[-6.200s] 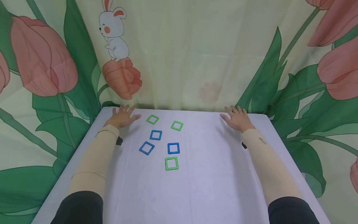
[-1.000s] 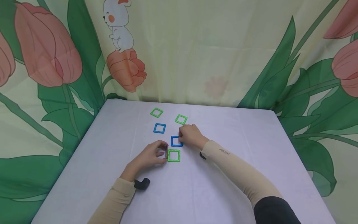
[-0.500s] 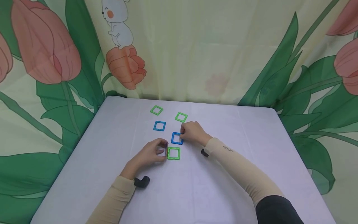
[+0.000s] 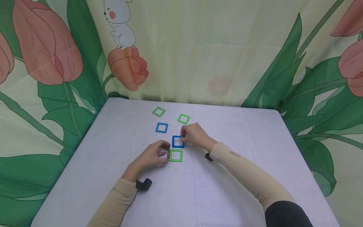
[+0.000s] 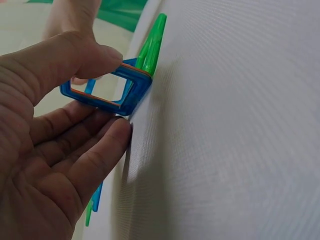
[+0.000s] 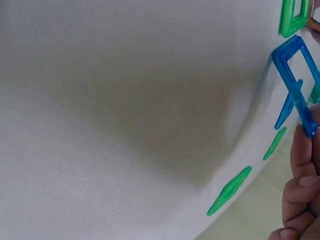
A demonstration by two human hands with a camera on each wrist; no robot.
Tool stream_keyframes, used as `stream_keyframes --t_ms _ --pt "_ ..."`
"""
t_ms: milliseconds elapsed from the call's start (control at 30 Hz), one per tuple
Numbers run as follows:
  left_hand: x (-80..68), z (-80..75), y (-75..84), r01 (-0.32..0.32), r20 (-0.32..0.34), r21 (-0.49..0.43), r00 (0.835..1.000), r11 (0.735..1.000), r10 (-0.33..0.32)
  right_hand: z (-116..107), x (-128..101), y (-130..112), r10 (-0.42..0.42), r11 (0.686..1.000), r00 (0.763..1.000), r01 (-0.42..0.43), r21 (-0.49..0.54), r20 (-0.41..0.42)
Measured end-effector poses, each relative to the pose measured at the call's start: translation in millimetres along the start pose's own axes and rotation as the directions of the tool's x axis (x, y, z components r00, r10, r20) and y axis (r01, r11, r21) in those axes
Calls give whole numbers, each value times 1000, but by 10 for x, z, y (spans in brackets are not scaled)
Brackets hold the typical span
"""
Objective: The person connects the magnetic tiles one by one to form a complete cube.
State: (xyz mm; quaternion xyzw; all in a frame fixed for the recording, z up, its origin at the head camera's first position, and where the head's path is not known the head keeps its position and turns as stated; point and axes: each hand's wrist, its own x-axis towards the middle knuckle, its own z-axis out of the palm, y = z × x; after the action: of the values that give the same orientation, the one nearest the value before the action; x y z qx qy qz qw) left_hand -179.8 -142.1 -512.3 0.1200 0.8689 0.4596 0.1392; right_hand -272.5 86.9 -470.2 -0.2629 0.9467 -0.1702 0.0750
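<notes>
Left hand: fingers bent, grip holding a blue square upright.
Right hand: fingers curled, grip pinching another blue square, tilted.
Green square: by left hand.

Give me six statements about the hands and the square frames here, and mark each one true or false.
1. The right hand holds a blue frame. True.
2. The left hand holds nothing. False: it pinches an upright blue frame.
3. Three green frames show in the head view. True.
4. The farthest frame is blue. False: it is green.
5. Another blue frame lies apart from both hands. True.
6. The table cover is black. False: it is pale.
</notes>
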Motion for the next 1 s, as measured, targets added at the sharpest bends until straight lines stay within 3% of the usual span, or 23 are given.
stream_keyframes --t_ms 267,1000 --pt "15 -15 27 -1 -2 2 1000 1000 1 5 -47 -39 -67 998 998 68 13 -20" --pt "-7 0 -10 -21 -12 -46 1000 999 21 28 -224 -108 -117 988 993 119 96 -28"
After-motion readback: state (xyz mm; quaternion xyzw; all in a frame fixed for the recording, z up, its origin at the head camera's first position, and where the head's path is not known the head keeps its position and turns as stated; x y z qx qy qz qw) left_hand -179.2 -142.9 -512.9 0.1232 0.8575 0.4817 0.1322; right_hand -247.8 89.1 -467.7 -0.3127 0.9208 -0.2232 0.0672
